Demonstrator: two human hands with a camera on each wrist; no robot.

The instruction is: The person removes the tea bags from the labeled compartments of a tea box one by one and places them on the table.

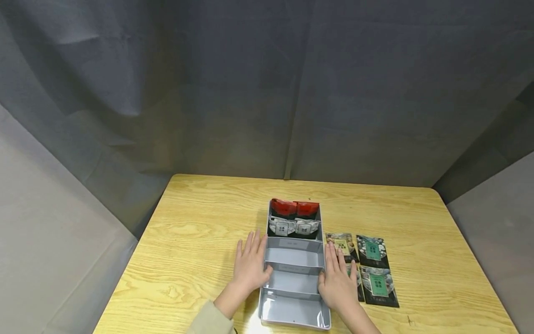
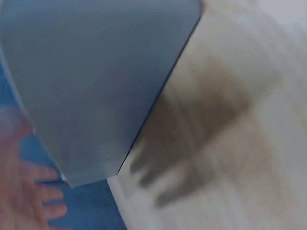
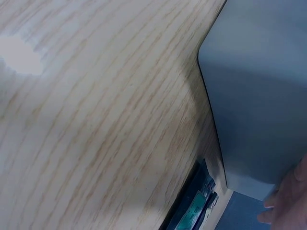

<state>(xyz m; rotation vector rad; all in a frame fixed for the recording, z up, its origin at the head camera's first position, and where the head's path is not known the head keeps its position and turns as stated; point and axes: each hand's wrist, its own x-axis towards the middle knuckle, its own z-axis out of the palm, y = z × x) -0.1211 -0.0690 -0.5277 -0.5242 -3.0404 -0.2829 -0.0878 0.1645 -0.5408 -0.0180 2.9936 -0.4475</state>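
A long grey divided box (image 1: 294, 311) sits on the table, with red packets (image 1: 295, 208) and silver-and-black packets (image 1: 293, 227) standing in its farthest compartment. The three nearer compartments hold nothing. Along the box's left side is my left hand (image 1: 251, 265), fingers extended, thumb at the rim. My right hand (image 1: 339, 284) lies at the opposite side with straight fingers, partly over a yellow-labelled packet (image 1: 342, 242) and a green-labelled packet beneath it. Both wrist views show the box's outer wall (image 2: 96, 86); whether the palms touch it I cannot tell.
Two green-labelled packets, one farther (image 1: 372, 251) and one nearer (image 1: 379, 285), lie flat right of my right hand. The wooden table (image 1: 187, 260) ends at a dark grey curtain (image 1: 233, 116) behind, with pale panels at both sides.
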